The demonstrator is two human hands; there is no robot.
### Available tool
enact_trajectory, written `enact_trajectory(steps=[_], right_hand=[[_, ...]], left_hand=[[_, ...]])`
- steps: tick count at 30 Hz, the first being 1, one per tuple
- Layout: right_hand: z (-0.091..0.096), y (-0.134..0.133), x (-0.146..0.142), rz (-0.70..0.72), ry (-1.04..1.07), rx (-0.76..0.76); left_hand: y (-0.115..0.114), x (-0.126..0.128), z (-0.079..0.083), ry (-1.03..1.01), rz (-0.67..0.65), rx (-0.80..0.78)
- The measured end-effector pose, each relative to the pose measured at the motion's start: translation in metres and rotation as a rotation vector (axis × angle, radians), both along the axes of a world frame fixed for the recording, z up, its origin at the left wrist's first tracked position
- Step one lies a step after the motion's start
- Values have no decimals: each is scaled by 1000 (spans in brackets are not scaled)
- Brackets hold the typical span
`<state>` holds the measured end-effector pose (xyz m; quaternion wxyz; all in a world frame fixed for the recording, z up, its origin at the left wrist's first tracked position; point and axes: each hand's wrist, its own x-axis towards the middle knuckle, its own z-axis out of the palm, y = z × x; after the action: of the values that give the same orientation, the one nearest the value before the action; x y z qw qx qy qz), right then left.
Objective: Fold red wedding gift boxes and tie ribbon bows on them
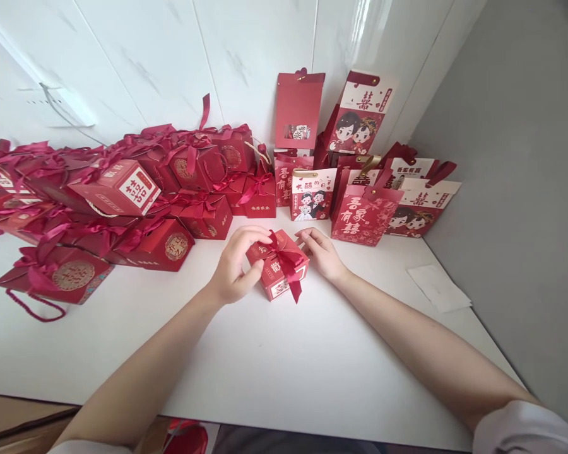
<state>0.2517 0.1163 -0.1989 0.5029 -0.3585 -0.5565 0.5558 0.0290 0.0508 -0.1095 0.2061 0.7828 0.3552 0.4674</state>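
A small red gift box [281, 265] tied with a dark red ribbon bow [288, 258] sits tilted toward me on the white table. My left hand [239, 261] curves around its left side, fingers at the back edge and thumb at the front left. On the other side, my right hand [322, 252] rests close to the box's right corner, its fingers loosely bent with nothing seen between them. Whether those fingertips touch the box I cannot tell. The bow's tail hangs over the front face.
Many red ribboned boxes [203, 217] are piled at the left against the marbled wall. Several red and white paper gift bags [366, 217] stand at the back right. A white paper sheet [438, 287] lies beside the grey partition [511, 189]. The white table's [265, 372] front edge runs below my forearms.
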Motion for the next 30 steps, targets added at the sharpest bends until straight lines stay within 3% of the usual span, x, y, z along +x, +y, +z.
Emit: enact_trajectory(steps=[3,6,8,10,15,21,24,30], right_hand=[[3,-4,2,20,-6,42],[13,-14,4,70,12,151],[20,-22,4,149,22,266],[23,-28,2,264,52,308],[19,-29,0,555,84,91],[20,-10,14,744,71,-20],[23,-3,19,806,31,-57],[25,-3,18,833,-62,14]], left_hand=[[12,-6,-7,-141,75,-197],[29,-16,-21,-329,63,-523],[37,-20,-29,-423,32,-744],[40,-21,-36,-478,5,-867],[34,-15,-42,-530,-36,-848],[30,-13,-33,-491,-93,-831],[31,-15,-28,-558,-120,-883],[32,-18,-19,-586,-109,-854]])
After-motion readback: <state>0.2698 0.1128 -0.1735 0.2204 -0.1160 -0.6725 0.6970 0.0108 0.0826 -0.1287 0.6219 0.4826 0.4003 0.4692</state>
